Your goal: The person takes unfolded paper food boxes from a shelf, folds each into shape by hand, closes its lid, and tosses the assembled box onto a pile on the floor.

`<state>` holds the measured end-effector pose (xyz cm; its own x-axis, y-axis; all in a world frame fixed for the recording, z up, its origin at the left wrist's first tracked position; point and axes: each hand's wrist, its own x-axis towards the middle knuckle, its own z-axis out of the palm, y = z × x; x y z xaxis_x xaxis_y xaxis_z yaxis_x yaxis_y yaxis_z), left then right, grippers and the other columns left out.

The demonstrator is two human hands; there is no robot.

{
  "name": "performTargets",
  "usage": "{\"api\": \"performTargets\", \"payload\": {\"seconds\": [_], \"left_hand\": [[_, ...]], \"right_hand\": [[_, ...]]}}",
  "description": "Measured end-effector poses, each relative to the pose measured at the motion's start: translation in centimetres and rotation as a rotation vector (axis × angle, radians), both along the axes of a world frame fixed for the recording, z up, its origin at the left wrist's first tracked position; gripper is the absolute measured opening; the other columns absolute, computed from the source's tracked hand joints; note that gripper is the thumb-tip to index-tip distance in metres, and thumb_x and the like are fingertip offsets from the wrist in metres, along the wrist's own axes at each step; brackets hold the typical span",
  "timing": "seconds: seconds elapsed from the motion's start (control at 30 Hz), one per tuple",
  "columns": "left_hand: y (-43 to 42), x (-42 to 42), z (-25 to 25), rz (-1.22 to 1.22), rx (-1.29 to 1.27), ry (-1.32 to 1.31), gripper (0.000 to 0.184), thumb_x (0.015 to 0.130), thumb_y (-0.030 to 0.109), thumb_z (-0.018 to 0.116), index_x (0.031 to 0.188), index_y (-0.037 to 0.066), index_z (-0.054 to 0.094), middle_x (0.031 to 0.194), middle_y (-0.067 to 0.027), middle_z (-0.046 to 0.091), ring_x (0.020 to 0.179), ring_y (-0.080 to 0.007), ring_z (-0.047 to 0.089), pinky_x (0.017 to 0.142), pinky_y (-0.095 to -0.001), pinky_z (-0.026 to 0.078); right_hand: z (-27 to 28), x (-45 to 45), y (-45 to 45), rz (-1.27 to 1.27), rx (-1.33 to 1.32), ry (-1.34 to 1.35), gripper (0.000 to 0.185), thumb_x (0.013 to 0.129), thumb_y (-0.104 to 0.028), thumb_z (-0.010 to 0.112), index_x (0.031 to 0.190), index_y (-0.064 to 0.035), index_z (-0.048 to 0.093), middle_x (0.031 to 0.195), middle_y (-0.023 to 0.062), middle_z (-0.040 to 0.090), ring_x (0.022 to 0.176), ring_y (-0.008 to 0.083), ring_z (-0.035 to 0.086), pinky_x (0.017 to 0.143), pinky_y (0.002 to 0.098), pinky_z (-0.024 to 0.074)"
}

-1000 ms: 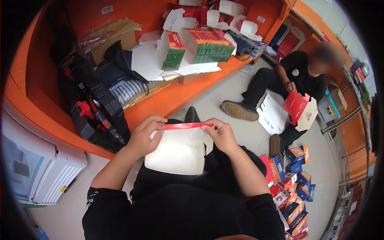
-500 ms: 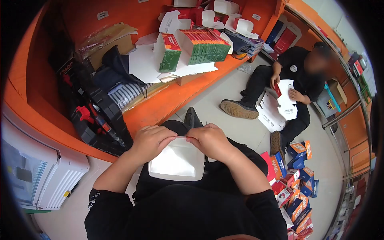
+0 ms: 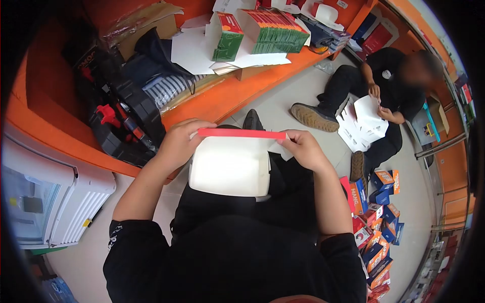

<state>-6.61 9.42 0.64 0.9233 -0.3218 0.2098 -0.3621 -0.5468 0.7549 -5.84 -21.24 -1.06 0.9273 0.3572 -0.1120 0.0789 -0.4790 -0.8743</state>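
Observation:
Over my lap is a paperboard box [image 3: 230,171] with a white inside, its far wall showing a red folded edge. My left hand [image 3: 183,144] is closed on the far left corner, thumb against the red edge. At the far right corner my right hand [image 3: 304,149] pinches a loose white flap that sticks out beside the box. The near rim rests close to my legs. The outer faces of the box are hidden from me.
Several green and red cartons [image 3: 278,38] stand on an orange shelf [image 3: 217,108] ahead. A black tool case [image 3: 124,121] leans at left, near a white appliance [image 3: 76,197]. Folded blue and orange boxes [image 3: 376,252] pile at right. Another person [image 3: 389,96] sits handling white card sheets.
My hands have moved apart from the middle of the far edge to its two corners. The red edge and right flap now show. The other person's card has shifted.

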Motion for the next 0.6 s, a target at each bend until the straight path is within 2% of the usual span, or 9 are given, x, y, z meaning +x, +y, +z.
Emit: {"api": "performTargets", "payload": {"seconds": [0.03,0.07,0.17,0.23,0.3,0.33,0.43,0.47,0.6], "left_hand": [[0.5,0.0,-0.5,-0.054,0.013,-0.144,0.026,0.077,0.000,0.057,0.102,0.004,0.063,0.091,-0.0127,0.063,0.085,-0.0252,0.062,0.077,-0.0286,0.047],[1.2,-0.1,-1.0,-0.146,0.007,-0.232,0.032,0.075,-0.006,0.053,0.103,0.005,0.063,0.097,-0.0118,0.061,0.089,-0.0266,0.061,0.078,-0.0306,0.047],[2.2,-1.8,-3.9,-0.120,0.052,-0.246,0.036,0.075,-0.010,0.049,0.105,0.005,0.063,0.110,-0.0132,0.056,0.098,-0.0270,0.058,0.084,-0.0318,0.046],[2.5,-3.1,-8.2,-0.034,-0.070,-0.025,0.040,0.081,-0.008,0.044,0.117,0.006,0.056,0.129,-0.0176,0.040,0.119,-0.0297,0.044,0.097,-0.0329,0.037],[0.7,-4.4,-10.1,0.079,-0.283,0.076,0.040,0.086,-0.003,0.042,0.125,0.005,0.048,0.136,-0.0182,0.031,0.128,-0.0302,0.032,0.103,-0.0342,0.030],[0.9,-4.1,-10.7,0.039,-0.124,0.008,0.045,0.089,0.004,0.044,0.133,0.005,0.034,0.142,-0.0201,0.022,0.133,-0.0308,0.022,0.107,-0.0359,0.021],[-0.2,-3.4,-10.7,0.090,-0.202,0.007,0.051,0.089,0.008,0.046,0.135,0.005,0.025,0.142,-0.0225,0.020,0.134,-0.0310,0.020,0.108,-0.0368,0.015],[-0.4,-2.9,-11.3,-0.028,-0.479,0.217,0.057,0.086,0.009,0.049,0.135,0.003,0.019,0.142,-0.0239,0.020,0.135,-0.0315,0.016,0.109,-0.0370,0.013],[-0.7,-2.5,-10.3,0.002,-0.289,0.118,0.057,0.083,0.005,0.053,0.132,0.001,0.023,0.137,-0.0235,0.029,0.130,-0.0323,0.028,0.107,-0.0381,0.022]], "right_hand": [[0.7,-0.7,-0.1,0.025,-0.022,-0.041,0.020,0.087,-0.005,0.050,0.103,0.0008,0.062,0.089,0.0046,0.064,0.082,0.0096,0.057,0.076,0.0237,0.0447],[1.5,-1.5,0.1,0.107,-0.022,-0.237,0.027,0.084,0.002,0.049,0.108,-0.0013,0.061,0.104,0.0124,0.062,0.098,0.0195,0.058,0.086,0.0296,0.0441],[-2.5,-3.9,0.7,-0.017,-0.061,-0.592,0.032,0.079,0.005,0.053,0.107,-0.0070,0.063,0.113,0.0149,0.058,0.111,0.0308,0.052,0.093,0.0353,0.0415],[-7.9,-5.3,1.5,-0.068,0.012,-0.505,0.044,0.076,0.009,0.051,0.115,-0.0102,0.058,0.135,0.0205,0.037,0.124,0.0366,0.037,0.102,0.0403,0.0319],[-10.3,-6.8,3.2,-0.124,0.082,-0.479,0.050,0.077,0.009,0.050,0.123,-0.0103,0.050,0.141,0.0252,0.020,0.129,0.0393,0.027,0.104,0.0406,0.0279],[-11.6,-6.7,3.4,-0.123,0.090,-0.482,0.053,0.078,0.008,0.049,0.128,-0.0098,0.044,0.142,0.0269,0.013,0.132,0.0409,0.021,0.104,0.0408,0.0259],[-13.2,-5.6,3.5,-0.220,0.279,-0.330,0.052,0.084,0.004,0.045,0.134,-0.0039,0.032,0.140,0.0217,0.024,0.131,0.0305,0.026,0.106,0.0355,0.0237],[-13.2,-5.5,3.3,-0.212,0.497,-0.133,0.051,0.088,0.000,0.044,0.136,-0.0026,0.026,0.137,0.0169,0.031,0.128,0.0227,0.032,0.105,0.0318,0.0255],[-9.5,-4.5,3.1,-0.265,0.501,-0.054,0.048,0.090,-0.004,0.046,0.134,-0.0037,0.029,0.129,0.0124,0.043,0.119,0.0185,0.042,0.101,0.0303,0.0306]]}}
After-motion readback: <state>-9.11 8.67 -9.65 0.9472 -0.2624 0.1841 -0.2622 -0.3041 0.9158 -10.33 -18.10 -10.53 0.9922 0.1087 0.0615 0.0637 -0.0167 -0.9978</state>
